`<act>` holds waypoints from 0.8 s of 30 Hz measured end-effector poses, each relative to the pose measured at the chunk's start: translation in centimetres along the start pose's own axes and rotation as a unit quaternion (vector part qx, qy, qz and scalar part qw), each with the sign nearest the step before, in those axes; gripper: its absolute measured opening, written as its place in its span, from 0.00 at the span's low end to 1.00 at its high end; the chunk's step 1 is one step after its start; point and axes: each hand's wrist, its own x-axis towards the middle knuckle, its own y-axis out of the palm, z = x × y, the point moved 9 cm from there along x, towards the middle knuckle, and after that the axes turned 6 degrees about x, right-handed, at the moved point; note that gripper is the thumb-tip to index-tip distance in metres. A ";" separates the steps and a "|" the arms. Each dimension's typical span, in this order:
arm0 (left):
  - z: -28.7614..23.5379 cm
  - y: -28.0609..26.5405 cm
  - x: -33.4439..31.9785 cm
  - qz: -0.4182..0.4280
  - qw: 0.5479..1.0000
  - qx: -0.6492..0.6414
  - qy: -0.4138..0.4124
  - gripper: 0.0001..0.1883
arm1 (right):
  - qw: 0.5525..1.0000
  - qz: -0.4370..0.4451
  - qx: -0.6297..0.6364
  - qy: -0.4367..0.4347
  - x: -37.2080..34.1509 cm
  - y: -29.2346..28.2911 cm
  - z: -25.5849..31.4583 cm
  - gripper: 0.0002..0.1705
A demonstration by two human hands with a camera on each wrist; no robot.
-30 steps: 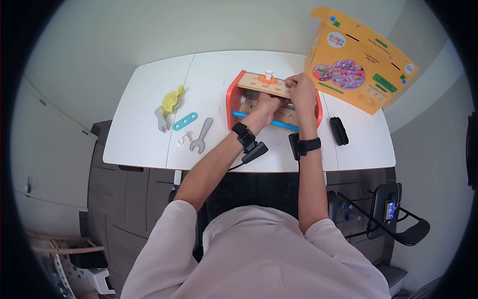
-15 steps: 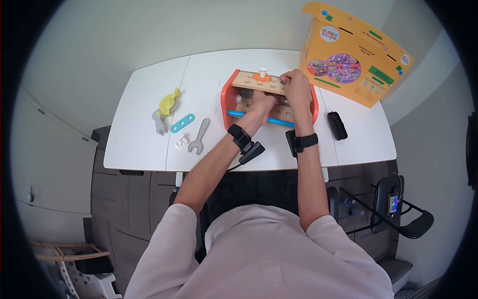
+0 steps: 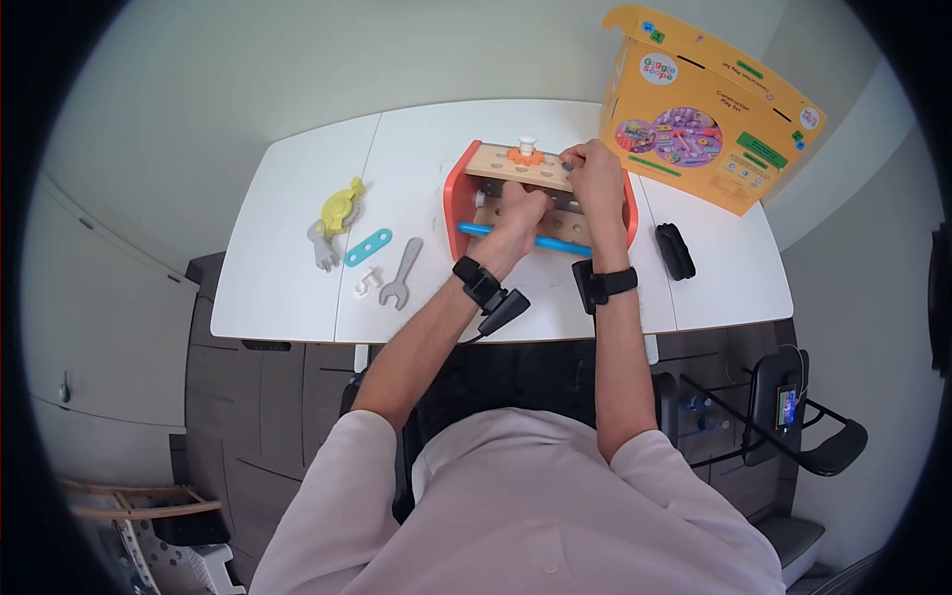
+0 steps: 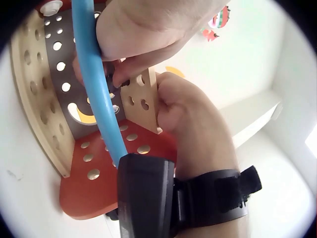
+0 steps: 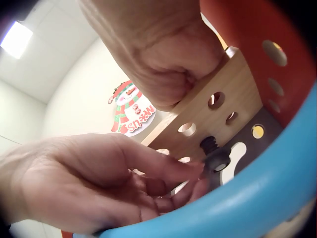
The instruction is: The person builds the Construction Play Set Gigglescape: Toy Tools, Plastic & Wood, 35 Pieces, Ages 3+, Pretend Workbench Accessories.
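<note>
A toy workbench (image 3: 459,203) with red sides, a blue bar (image 3: 562,245) and a holed wooden top board (image 3: 496,161) stands before me. My left hand (image 3: 521,210) reaches beneath that board. Its thumb and finger pinch the edge of a dark nut (image 5: 214,161), right below a dark threaded bolt (image 5: 209,144) that pokes down through a hole. Above, my right hand (image 3: 598,183) grips the bolt's grey head at the board's right end; its curled fingers mostly hide the head. An orange gear (image 3: 518,158) with a white bolt (image 3: 527,146) sits on top.
Left of the workbench lie a grey toy wrench (image 3: 402,273), a teal holed strip (image 3: 369,248), small white pieces (image 3: 368,283), a yellow toy saw (image 3: 340,206) and a grey claw-shaped piece (image 3: 322,248). To the right are a black case (image 3: 674,251) and a yellow box (image 3: 714,119).
My left hand's fingers have drawn slightly left beneath the board and show more of their knuckles. My right hand stays at the board's right end. The head view has shifted a little.
</note>
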 end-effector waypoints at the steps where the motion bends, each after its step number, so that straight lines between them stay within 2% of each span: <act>1: 0.1 -0.1 0.0 -0.004 1.000 0.005 -0.002 0.26 | 1.000 -0.001 0.000 0.000 0.0 -0.1 0.1 0.04; 2: 0.2 -0.2 0.1 -0.003 1.000 0.004 -0.001 0.26 | 1.000 -0.001 0.000 0.007 -0.1 -0.2 0.1 0.04; 4: -0.2 1.2 -0.1 0.077 0.994 -0.082 0.002 0.24 | 1.000 -0.001 0.000 0.012 0.0 -0.2 0.2 0.04; 8: -0.1 1.1 -0.4 0.078 0.988 -0.129 -0.032 0.23 | 1.000 0.004 0.000 0.022 0.0 0.1 -0.3 0.04; 10: 0.0 -0.7 -0.3 -0.017 0.988 -0.149 -0.035 0.23 | 1.000 0.001 -0.002 0.020 0.0 0.1 -0.2 0.04; 14: -1.0 0.0 -1.0 -0.003 0.995 -0.101 -0.012 0.22 | 1.000 0.003 -0.008 0.019 0.0 -0.1 0.1 0.03; 16: -0.8 1.2 -0.8 0.072 0.990 -0.123 -0.014 0.22 | 1.000 0.005 -0.010 0.019 0.0 0.0 0.0 0.03; 20: -0.7 0.7 -0.8 0.074 0.979 -0.189 -0.019 0.21 | 1.000 0.009 -0.014 0.014 0.1 0.0 0.0 0.03; 22: -0.6 0.2 -0.8 0.046 0.974 -0.221 -0.022 0.20 | 1.000 0.008 -0.018 0.004 0.0 -0.1 0.4 0.04; 24: -0.8 0.4 -0.9 0.063 0.978 -0.199 -0.017 0.20 | 0.999 0.033 -0.020 0.038 0.1 0.2 -0.1 0.04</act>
